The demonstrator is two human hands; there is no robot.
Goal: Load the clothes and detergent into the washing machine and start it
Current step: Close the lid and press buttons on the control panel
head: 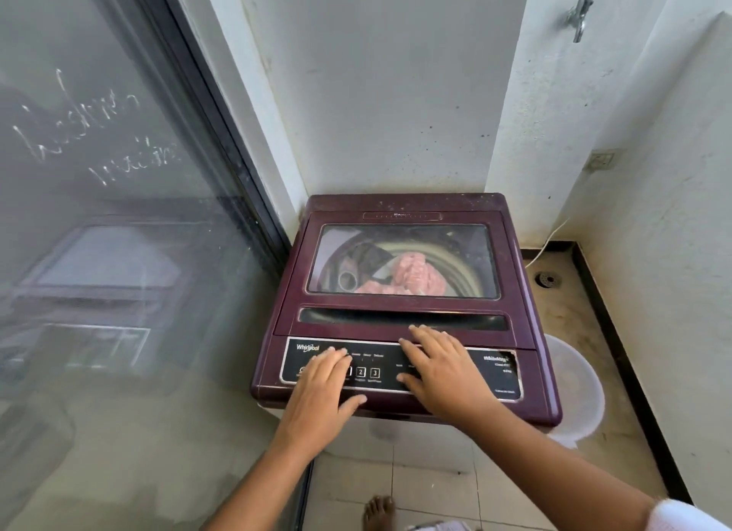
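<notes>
A maroon top-loading washing machine [400, 205] stands in a corner with its lid down. Through the lid's window [455, 245] I see pink clothes [412, 277] and a dark garment in the drum. My left hand [321, 392] lies flat on the left part of the black control panel [368, 366], fingers over the buttons there. My right hand [439, 368] rests palm down on the panel's middle, fingertips reaching the lid's front edge below the handle recess [356, 316]. Neither hand holds anything. No detergent container is in view.
A large glass sliding door [119, 213] runs along the left, close to the machine. A white plastic basket [574, 388] sits on the floor to the machine's right. A tap [579, 17], a wall socket [602, 160] and a floor drain [548, 280] are on the right. My bare foot [379, 510] is below.
</notes>
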